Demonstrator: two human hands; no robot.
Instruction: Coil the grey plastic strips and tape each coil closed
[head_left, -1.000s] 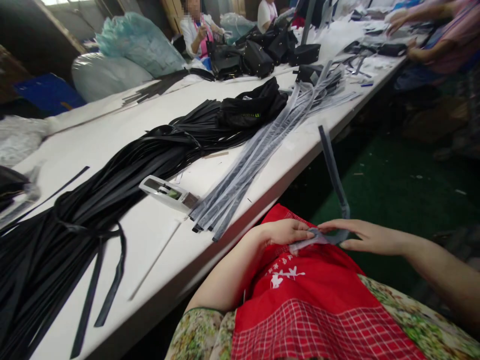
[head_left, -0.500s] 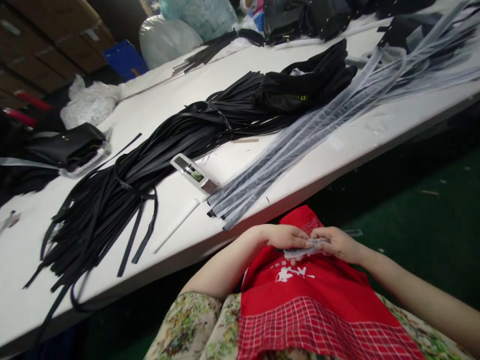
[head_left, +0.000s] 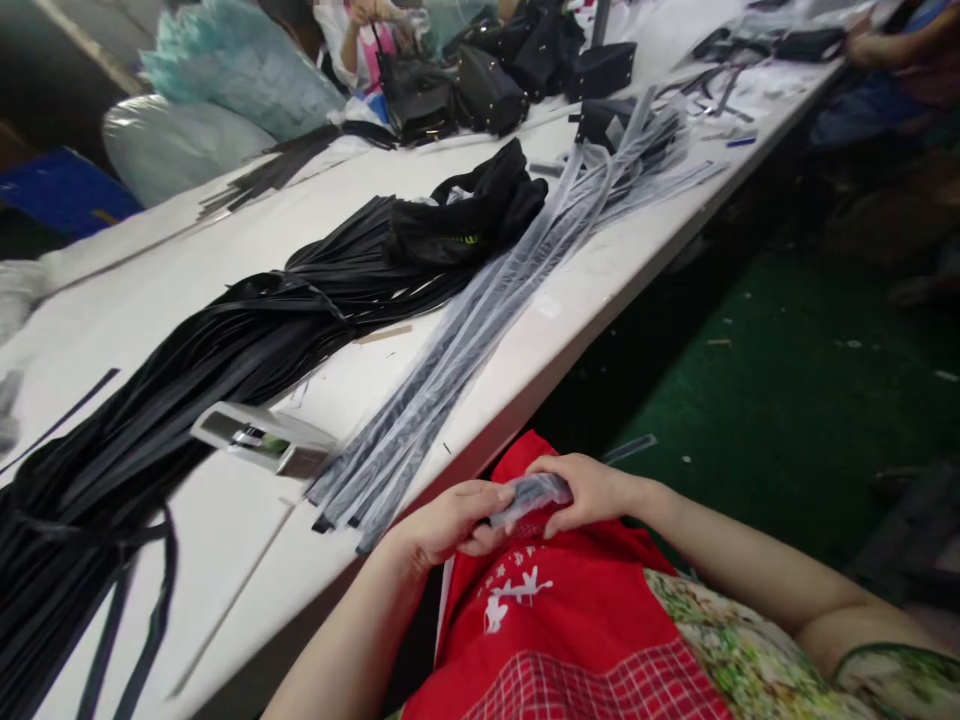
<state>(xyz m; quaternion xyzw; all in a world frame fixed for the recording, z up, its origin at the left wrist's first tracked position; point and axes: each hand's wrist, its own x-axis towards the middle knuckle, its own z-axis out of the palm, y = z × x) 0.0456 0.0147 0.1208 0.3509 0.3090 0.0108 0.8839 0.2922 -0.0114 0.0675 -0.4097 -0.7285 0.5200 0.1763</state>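
Observation:
In front of the red apron (head_left: 517,570), both hands hold a dark strap in a clear plastic sleeve (head_left: 536,490). My left hand (head_left: 463,518) pinches its left end between thumb and fingers. My right hand (head_left: 589,490) is wrapped round it a short way to the right. Past the right hand a sleeved strip (head_left: 631,447) sticks out over the floor; whether it is the same piece I cannot tell. On the table beside my left hand lie several more plastic-sleeved black straps (head_left: 450,370), their ends near the table edge.
A white table (head_left: 277,610) runs diagonally, with a bundle of loose black straps (head_left: 217,340), a black cloth bag (head_left: 465,215) and a tape dispenser (head_left: 262,438). Black handbags (head_left: 487,90) stand at the back. Parts of other people (head_left: 900,60) show at the far edges.
The view has swung to the right, so the table things sit further left. My hands have moved apart slightly, showing more of the sleeved strap between them.

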